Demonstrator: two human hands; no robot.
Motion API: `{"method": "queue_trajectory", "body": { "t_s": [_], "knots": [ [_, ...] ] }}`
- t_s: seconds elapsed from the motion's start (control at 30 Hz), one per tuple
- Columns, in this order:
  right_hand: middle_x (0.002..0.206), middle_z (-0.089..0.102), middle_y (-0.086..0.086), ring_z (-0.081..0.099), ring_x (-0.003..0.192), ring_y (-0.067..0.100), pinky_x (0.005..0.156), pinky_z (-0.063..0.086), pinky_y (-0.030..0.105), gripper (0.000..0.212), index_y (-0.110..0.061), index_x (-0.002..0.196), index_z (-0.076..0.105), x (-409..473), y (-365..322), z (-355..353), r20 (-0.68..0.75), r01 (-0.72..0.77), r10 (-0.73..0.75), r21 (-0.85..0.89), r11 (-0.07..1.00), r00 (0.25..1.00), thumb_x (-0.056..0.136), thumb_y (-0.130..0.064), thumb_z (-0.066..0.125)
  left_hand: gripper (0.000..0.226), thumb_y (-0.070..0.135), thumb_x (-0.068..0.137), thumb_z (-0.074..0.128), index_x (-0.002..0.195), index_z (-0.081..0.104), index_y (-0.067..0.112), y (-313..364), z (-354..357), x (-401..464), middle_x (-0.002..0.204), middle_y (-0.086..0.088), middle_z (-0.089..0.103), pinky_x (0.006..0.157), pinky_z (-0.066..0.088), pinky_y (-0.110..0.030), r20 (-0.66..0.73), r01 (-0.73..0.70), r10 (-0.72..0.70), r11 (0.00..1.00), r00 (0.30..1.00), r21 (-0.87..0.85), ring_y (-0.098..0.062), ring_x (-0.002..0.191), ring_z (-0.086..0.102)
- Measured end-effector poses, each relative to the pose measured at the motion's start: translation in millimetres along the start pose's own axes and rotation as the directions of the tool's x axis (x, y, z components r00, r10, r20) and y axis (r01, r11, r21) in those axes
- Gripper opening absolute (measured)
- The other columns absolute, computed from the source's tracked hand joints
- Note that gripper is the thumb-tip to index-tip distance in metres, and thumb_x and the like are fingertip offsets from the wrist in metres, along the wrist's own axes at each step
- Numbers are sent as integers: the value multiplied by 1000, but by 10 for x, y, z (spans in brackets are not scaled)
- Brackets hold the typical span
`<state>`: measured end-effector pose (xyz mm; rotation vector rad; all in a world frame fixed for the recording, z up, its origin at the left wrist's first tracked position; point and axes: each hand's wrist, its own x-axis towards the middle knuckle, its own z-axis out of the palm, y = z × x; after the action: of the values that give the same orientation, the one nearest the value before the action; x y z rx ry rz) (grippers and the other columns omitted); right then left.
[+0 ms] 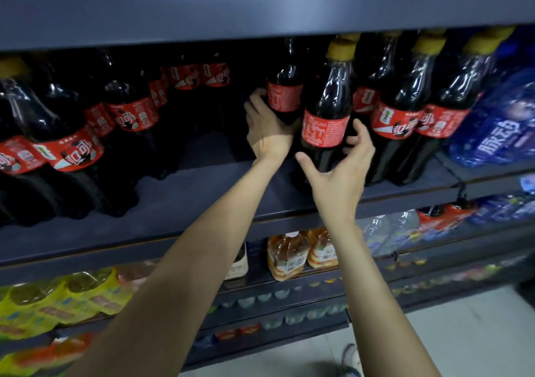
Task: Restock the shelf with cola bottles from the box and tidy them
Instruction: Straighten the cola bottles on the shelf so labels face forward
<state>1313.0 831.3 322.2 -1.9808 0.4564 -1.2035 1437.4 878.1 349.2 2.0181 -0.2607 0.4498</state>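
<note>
Gripping the rear cola bottle low on its label with our left hand; our right hand spreads around the front cola bottle, fingers loose, not yet clamped. Both stand mid-shelf. Risk: the front one looks tilted, could tip onto the right-hand cola row or off the shelf lip. Open deck lies left, before the left cola row; low shelf above limits lifting.

Dim light leaves the back of the cola shelf nearly black, small white glints sit on the cola bottles, motion blur smears the lower shelves' yellow bottles, and wide-angle distortion bows the shelf edges.
</note>
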Motion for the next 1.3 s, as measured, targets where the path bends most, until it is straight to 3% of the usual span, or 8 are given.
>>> {"method": "queue_trajectory", "body": {
  "t_s": [0.1,0.23,0.43,0.53,0.77,1.0,1.13,1.3],
  "knots": [
    [128,47,8,50,116,23,82,45,31,91,-14,142,29,31,8,73,45,-41,42,-20,999,998,70,-38,80,80,45,63,80,127,40,18,-97,-106,-4,124,-1,55,86,50,-38,-9,-18,17,995,1000,-96,-22,110,58],
    [133,54,1,55,117,18,90,45,31,85,-17,142,29,52,8,101,107,-43,39,34,998,994,74,-33,78,85,42,63,84,134,43,18,-328,-578,-161,122,0,63,94,50,-34,-54,-83,77,988,996,-134,-13,108,61],
    [104,60,-9,57,75,2,82,51,33,84,-21,139,30,13,-322,460,363,-35,-18,139,990,932,73,-37,79,79,30,77,78,142,35,18,-615,-1517,-450,117,17,55,93,49,-21,-65,-62,49,977,997,-204,4,107,56],
    [114,63,0,63,95,19,89,50,42,88,-23,140,28,-19,-524,781,419,-56,-33,198,979,907,70,-37,81,81,27,80,75,145,28,15,-719,-1741,-520,117,25,46,90,43,-7,-117,-50,33,988,993,-148,16,102,49],
    [123,62,4,60,112,20,96,48,36,90,-20,142,31,82,-685,1248,478,-77,-96,330,941,873,69,-31,82,89,30,75,79,146,26,17,-829,-1862,-578,122,17,49,101,46,-30,-221,-30,15,998,975,-62,6,109,49],
    [136,52,2,49,124,14,108,38,33,91,-18,145,26,301,-678,1506,658,-163,-160,402,901,736,72,-17,80,96,42,67,83,143,29,19,-845,-1817,-577,128,11,47,96,45,-27,-327,29,-19,999,945,25,-5,114,51],
    [143,36,1,35,133,10,112,30,30,94,-20,148,10,340,-596,1503,773,-245,-216,431,868,596,79,1,70,97,47,70,79,144,26,13,-831,-1818,-552,140,-3,35,90,34,-22,-268,39,-4,991,964,125,-10,122,42],
    [144,31,-2,38,132,11,112,32,31,93,-27,147,4,281,-583,1493,778,-240,-235,441,865,582,76,-7,60,97,32,80,74,150,7,20,-971,-1859,-603,151,1,26,102,32,-22,-78,17,-16,1000,997,2,8,124,29]
  ]
}}
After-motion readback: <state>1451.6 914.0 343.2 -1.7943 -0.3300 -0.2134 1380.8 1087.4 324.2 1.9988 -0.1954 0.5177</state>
